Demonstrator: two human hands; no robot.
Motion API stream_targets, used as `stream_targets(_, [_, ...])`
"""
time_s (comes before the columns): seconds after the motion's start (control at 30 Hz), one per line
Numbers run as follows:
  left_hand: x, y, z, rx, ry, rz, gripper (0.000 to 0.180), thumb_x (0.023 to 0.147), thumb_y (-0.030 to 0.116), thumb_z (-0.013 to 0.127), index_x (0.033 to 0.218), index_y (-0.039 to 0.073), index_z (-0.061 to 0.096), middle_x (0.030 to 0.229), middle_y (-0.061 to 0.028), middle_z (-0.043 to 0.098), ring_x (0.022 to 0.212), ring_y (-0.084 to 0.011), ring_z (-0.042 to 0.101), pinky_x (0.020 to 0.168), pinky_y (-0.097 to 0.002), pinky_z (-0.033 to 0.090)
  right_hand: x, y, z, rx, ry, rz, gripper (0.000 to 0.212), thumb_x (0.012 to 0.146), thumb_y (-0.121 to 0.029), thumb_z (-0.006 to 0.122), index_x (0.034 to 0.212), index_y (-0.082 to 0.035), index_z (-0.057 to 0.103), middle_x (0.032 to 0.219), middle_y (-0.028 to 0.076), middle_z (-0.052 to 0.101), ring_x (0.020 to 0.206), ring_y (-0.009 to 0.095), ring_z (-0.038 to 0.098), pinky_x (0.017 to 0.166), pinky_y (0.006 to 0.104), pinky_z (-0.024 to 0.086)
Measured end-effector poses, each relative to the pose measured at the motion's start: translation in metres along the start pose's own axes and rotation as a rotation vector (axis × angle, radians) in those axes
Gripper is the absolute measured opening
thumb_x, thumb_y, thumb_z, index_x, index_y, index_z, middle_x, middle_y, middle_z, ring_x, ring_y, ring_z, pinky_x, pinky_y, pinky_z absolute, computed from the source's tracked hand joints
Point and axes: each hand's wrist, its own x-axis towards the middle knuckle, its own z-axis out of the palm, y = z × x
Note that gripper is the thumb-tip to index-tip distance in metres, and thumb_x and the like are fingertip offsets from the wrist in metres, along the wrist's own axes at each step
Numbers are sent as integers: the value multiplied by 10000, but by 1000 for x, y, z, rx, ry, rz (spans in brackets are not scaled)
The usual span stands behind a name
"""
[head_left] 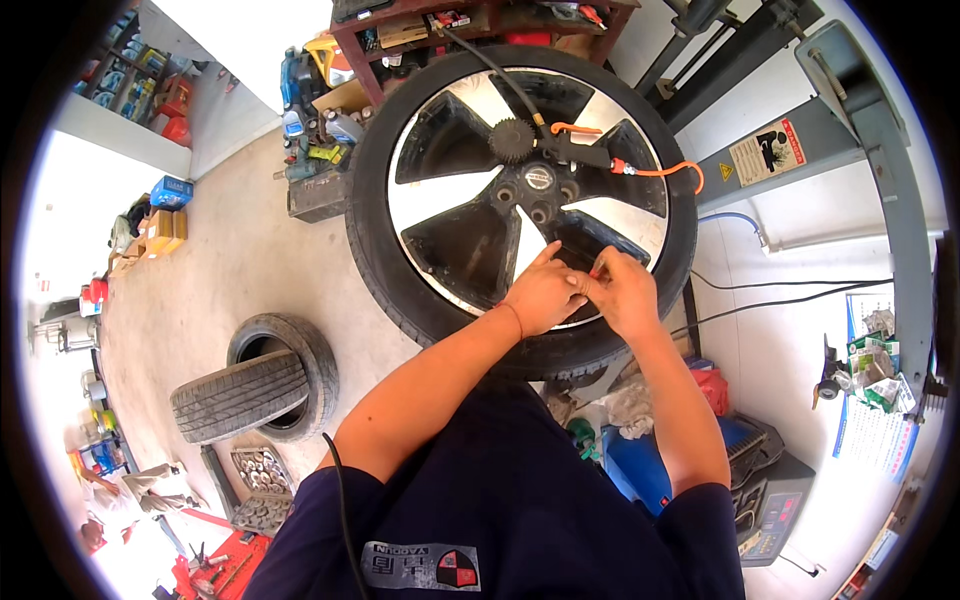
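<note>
A car wheel (520,190) with a black-and-silver five-spoke rim stands upright in the middle of the view, filling most of the space ahead. At its hub hang a black toothed disc (512,140) and an orange coiled hose (665,170), running out toward 3 o'clock. Behind the wheel, at 12 o'clock, a dark red shelf (400,30) is crowded with tools and bottles. At 8 o'clock two loose tyres (255,385) lie on the concrete floor (230,260), one leaning through the other. At 2 o'clock a grey machine post (880,160) carries a rectangular warning label (765,150) with red and yellow marks. A blue box (172,190) sits at 10 o'clock.

Both forearms reach up from below, meeting at the rim's lower edge, at 6 o'clock on the wheel. The left hand (545,292) and right hand (620,290) touch, fingers pinched together around something small and red (598,268), too small to identify.
</note>
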Motion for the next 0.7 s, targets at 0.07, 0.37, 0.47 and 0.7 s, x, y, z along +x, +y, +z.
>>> stream_targets(0.07, [-1, -2, -3, 31, -38, -3, 120, 879, 214, 673, 868, 118, 744, 866, -37, 693, 949, -214, 641, 1227, -471, 257, -8, 2, 8, 258, 54, -81, 244, 884, -239, 758, 949, -39, 635, 884, 117, 677, 824, 263, 668, 729, 358, 527])
stream_targets(0.37, [1, -5, 7, 19, -13, 31, 207, 912, 261, 636, 783, 126, 726, 778, -48, 670, 902, -230, 636, 1213, -475, 267, -13, 7, 4, 549, 71, -140, 283, 861, -260, 767, 919, -48, 589, 846, 86, 658, 847, 279, 652, 725, 381, 521])
stream_targets(0.47, [-1, -9, 9, 71, -9, 56, 201, 903, 255, 647, 781, 111, 715, 780, -54, 670, 897, -243, 637, 1197, -488, 292, -9, 10, -2, 267, -7, -78, 249, 896, -234, 730, 993, -48, 594, 902, 109, 646, 866, 295, 649, 750, 385, 519])
stream_targets(0.7, [-1, -9, 12, 17, 0, 91, 97, 878, 190, 669, 848, 116, 723, 783, -42, 658, 895, -233, 635, 1206, -501, 275, -15, 27, 10, 284, 35, -242, 353, 862, -300, 766, 1044, -52, 592, 945, 103, 648, 894, 293, 638, 783, 371, 514])
